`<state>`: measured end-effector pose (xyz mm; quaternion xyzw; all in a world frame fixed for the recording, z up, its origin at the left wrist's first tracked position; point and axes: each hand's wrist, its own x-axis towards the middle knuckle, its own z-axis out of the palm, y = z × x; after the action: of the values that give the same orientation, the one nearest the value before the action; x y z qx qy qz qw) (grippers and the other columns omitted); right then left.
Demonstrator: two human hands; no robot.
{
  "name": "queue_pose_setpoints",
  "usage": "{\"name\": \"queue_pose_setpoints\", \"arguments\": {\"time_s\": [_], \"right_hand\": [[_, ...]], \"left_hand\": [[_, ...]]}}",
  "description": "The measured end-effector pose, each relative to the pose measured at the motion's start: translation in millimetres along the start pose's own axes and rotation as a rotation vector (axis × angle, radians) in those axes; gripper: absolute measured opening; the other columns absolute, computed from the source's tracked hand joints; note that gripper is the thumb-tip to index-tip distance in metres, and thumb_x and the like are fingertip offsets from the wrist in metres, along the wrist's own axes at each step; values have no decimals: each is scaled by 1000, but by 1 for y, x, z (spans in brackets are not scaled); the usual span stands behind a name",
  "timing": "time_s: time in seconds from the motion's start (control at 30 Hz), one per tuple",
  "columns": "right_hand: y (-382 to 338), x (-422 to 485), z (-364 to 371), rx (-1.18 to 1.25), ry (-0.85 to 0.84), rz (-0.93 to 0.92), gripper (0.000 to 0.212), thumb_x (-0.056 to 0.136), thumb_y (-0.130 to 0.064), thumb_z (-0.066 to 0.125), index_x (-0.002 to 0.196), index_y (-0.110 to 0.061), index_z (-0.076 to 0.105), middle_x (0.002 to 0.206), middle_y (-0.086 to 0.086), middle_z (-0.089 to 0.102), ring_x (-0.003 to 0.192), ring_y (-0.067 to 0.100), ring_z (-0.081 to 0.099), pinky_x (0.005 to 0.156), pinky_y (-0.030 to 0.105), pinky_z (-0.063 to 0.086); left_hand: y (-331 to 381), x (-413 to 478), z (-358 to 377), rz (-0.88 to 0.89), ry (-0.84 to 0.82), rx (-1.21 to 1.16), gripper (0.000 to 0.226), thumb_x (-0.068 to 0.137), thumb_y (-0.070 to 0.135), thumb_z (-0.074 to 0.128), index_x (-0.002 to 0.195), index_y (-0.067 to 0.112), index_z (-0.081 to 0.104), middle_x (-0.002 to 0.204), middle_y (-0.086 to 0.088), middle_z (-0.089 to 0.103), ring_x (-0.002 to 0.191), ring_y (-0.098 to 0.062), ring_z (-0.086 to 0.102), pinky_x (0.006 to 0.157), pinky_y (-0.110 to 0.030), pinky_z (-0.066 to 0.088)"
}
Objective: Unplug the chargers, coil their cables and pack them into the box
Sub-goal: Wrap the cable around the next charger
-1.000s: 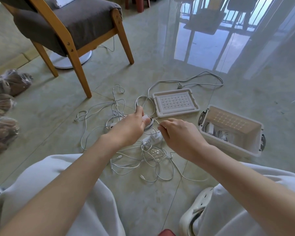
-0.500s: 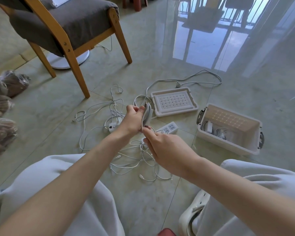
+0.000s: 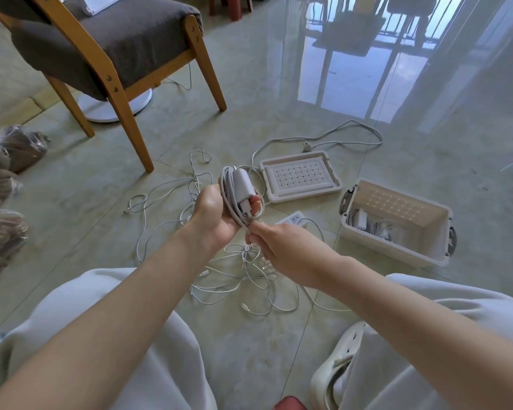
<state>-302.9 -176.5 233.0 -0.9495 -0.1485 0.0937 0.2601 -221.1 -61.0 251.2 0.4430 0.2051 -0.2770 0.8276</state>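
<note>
My left hand (image 3: 212, 216) grips a white charger (image 3: 243, 187) with its cable coiled around it, held up above the floor. Just below it, my right hand (image 3: 274, 244) pinches the lower end of that coil. A white power strip (image 3: 293, 219) lies on the floor behind my right hand, partly hidden. Loose white cables (image 3: 249, 276) are tangled on the tiles under both hands. The open white box (image 3: 394, 253) sits to the right with chargers and cables at its left end. Its lid (image 3: 299, 179) lies upside down beside it.
A wooden chair (image 3: 122, 93) with a grey cushion stands at the back left, a white round base behind it. Plastic bags (image 3: 3, 196) lie along the left edge. The power strip's cord (image 3: 338, 134) loops behind the lid. My knees and a white shoe (image 3: 335, 368) fill the foreground.
My left hand lifted the charger and its coil off the floor and turned it upright. My right hand shifted from the power strip to the coil's lower end.
</note>
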Motion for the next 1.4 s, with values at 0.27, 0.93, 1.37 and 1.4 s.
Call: {"name": "queue_pose_setpoints", "arguments": {"time_s": [0.27, 0.93, 1.37, 1.4], "right_hand": [[9, 6, -17, -69, -98, -16, 25, 99, -21, 34, 94, -17, 58, 74, -18, 45, 76, 11, 46, 72, 31, 43], [31, 12, -24, -204, 113, 152, 32, 99, -30, 31, 91, -18, 59, 86, 5, 66, 76, 28, 59, 66, 36, 48], [-2, -1, -3, -182, 135, -4, 33, 102, -24, 24, 127, -11, 41, 99, 10, 66, 81, 34, 61, 65, 38, 43], [-4, -3, -1, -181, 136, -21, 34, 102, -23, 24, 130, -11, 39, 96, 9, 65, 79, 34, 61, 63, 38, 42]], "left_hand": [[10, -6, 3, -9, -167, 65, 36, 94, 15, 24, 77, 1, 52, 59, -10, 51, 33, -15, 39, 35, -10, 26], [12, -3, -21, 338, -17, 1817, 25, 100, 39, 34, 92, 17, 40, 84, -5, 55, 74, -24, 51, 66, -35, 37], [-5, 4, -20, 602, 142, 1695, 21, 102, 25, 32, 112, 7, 34, 123, -16, 44, 100, -39, 53, 71, -38, 36], [-6, 5, -20, 604, 119, 1613, 19, 102, 24, 32, 110, 8, 34, 121, -16, 43, 97, -37, 53, 74, -40, 39]]}}
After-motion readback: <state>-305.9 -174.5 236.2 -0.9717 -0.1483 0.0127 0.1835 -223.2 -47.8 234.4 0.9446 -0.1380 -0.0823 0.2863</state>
